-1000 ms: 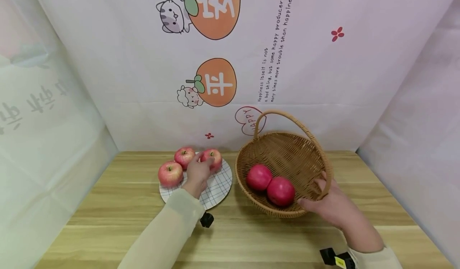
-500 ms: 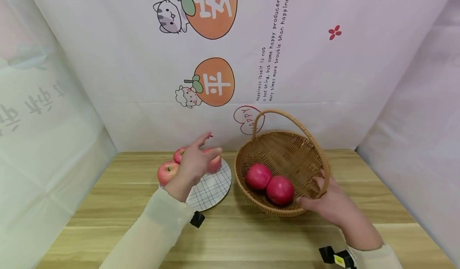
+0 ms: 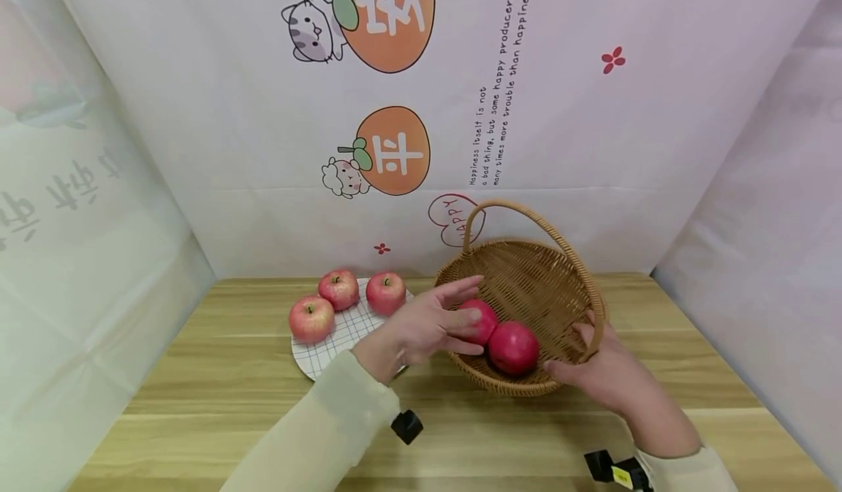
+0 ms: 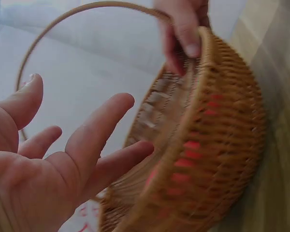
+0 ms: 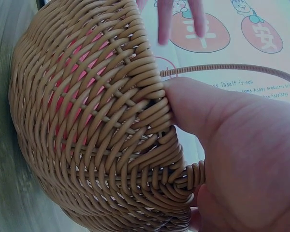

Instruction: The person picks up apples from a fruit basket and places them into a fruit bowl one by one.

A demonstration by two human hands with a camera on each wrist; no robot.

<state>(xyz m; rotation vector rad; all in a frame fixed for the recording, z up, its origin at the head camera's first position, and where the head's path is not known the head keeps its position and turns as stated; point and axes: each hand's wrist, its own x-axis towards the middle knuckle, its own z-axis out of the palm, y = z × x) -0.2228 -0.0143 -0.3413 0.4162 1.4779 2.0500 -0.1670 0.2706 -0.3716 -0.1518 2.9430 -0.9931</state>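
A brown wicker basket (image 3: 526, 280) with an arched handle tilts toward me on the table. Inside it lie two deep-red round fruits, the nearer one (image 3: 514, 349) in full view and the other (image 3: 483, 318) partly behind my left fingers. My left hand (image 3: 427, 327) hovers at the basket's left rim, fingers spread and holding nothing; the left wrist view shows the palm (image 4: 34, 183) bare. My right hand (image 3: 612, 371) grips the basket's right rim near the foot of the handle, thumb over the edge, as the right wrist view (image 5: 251, 140) also shows.
Left of the basket, a round plate (image 3: 316, 360) with a grid pattern holds three pink-red apples, one at the left (image 3: 312, 319), one at the back (image 3: 338, 289) and one at the right (image 3: 386, 293). A printed white cloth (image 3: 559, 134) rises behind the wooden table (image 3: 197, 375).
My left hand let go of the right-hand apple on the plate, lifted off with fingers spread, then moved right to the basket's left rim. The right hand and basket stay in place.
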